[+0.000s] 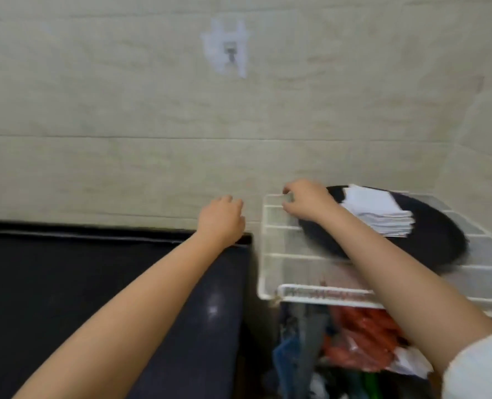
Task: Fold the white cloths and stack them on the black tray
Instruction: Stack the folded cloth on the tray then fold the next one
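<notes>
Closest to my lens, a white sleeve (478,367) is edging into the lower right corner, and two bare forearms are stretching away from me toward the wall. I am seeing the stack of folded white cloths (378,213) sitting on the black tray (429,240), toward its far side, edges roughly squared. That round tray is lying on a white wire rack (270,254) at the right, up against the tiled wall (124,110). My view of the right hand (306,201) is showing it hovering over the rack's far left corner, just beside the tray's rim, thumb and fingers curled toward each other with a small gap between them and nothing pinched there; whether it is touching the wire I cannot tell through the blur. The left hand (220,221) is floating near the wall above the back edge of a dark countertop (66,283), fingers loosely curled in, holding nothing. Below the rack, a jumble of red and blue packaged items (362,344) is showing. High on the wall, a clear adhesive hook (227,50) is sticking to the tile.
</notes>
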Available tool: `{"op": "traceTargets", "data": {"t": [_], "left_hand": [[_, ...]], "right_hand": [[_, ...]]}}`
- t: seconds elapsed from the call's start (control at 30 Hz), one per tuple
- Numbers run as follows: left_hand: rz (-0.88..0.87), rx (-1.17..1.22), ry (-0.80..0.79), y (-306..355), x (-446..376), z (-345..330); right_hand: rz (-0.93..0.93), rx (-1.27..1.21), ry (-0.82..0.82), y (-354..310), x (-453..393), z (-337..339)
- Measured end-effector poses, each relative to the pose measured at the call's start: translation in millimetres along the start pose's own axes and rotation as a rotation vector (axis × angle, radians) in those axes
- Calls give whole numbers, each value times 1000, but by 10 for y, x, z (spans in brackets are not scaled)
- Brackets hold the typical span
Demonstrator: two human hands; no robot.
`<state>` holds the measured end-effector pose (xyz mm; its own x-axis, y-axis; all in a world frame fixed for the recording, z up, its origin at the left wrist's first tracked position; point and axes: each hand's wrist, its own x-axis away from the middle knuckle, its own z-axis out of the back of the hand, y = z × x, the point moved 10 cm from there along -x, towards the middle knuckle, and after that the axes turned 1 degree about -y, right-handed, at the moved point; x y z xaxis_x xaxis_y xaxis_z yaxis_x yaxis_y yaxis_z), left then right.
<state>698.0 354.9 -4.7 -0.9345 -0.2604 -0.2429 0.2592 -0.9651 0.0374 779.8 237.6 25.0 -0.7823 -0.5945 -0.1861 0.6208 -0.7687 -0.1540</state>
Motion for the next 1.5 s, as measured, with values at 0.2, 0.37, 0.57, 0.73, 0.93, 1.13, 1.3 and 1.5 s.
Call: {"op": "traceTargets", "data": {"t": [0.2, 0.37, 0.57, 0.73, 0.93, 1.13, 1.3, 1.5], "left_hand": [[379, -150, 35, -2366, 1559, 466], [691, -179, 62, -3828, 2906, 766], [986, -243, 20, -5266, 4261, 905], [1105, -286, -3, -6497, 4791, 948], [1096, -272, -10, -7991, 4636, 1031], [1034, -207, -40, -9115, 4416, 737], [967, -143, -74, -10128, 4142, 317], [823, -51, -178, -11443, 3597, -389]], "right_hand": [[393, -180, -65, -2793, 229, -524], [695, -253, -157, -4767, 607, -930], [922, -264, -258, -6669, 980, -1433], [1015, -254, -294, -7992, 857, -1863], [972, -269, -286, -9268, 0, -2167], [864, -259, -351, -9995, -749, -2705], [761, -227, -426, -10469, -1310, -3433], [580, -271, -501, -11203, -2004, -4405]]}}
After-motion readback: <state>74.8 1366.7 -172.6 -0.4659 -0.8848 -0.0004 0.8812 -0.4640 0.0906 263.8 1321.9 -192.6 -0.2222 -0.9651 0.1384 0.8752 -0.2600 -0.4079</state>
